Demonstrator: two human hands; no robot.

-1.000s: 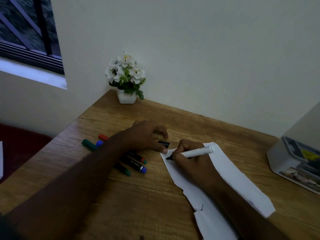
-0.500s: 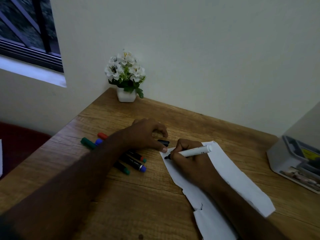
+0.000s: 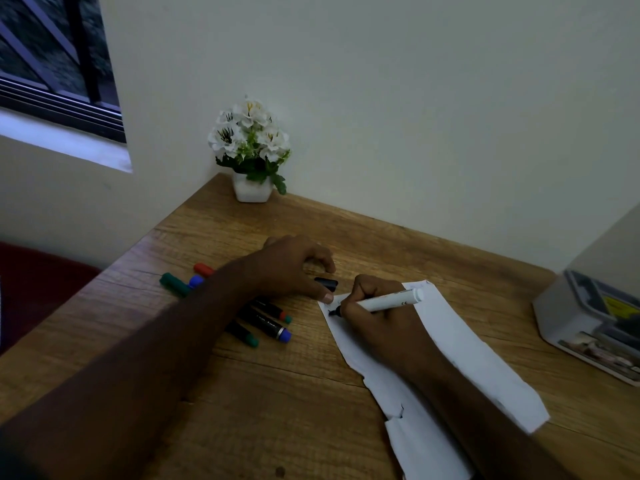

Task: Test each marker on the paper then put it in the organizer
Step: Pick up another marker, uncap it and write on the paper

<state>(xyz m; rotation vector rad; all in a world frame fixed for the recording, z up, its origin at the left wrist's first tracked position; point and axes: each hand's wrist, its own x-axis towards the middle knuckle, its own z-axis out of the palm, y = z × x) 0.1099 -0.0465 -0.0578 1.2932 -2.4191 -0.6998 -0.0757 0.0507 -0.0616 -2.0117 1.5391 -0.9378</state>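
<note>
Comparing with the frames of a second and half a second ago, little has changed: both hands stay where they were on the wooden table (image 3: 284, 393), and the marker tip sits at the same top left corner of the paper, where a small dark mark now shows. The torn white paper (image 3: 485, 368) lies diagonally on the table, its lower end cut off by the frame edge and much of its middle covered by the right forearm. At the right edge stands the grey organizer (image 3: 561, 317), only partly in frame; a yellow label on it cannot be read. A white pot of white flowers (image 3: 251, 150) stands in the far corner against the wall. The left hand (image 3: 291, 268) rests with its thumb pressed on the paper's corner, fingers curled and holding nothing; just beside its fingertips lies a black cap (image 3: 326, 283). The right hand (image 3: 374, 317) has its grip closed around a white marker (image 3: 391, 300), black tip touching the paper, butt end pointing right. A small "CE" print is legible on the barrel; other lettering is too small to tell. Several spare markers (image 3: 266, 320) with green, blue and red ends lie together beneath the left forearm, their middles hidden, so their count is uncertain.
</note>
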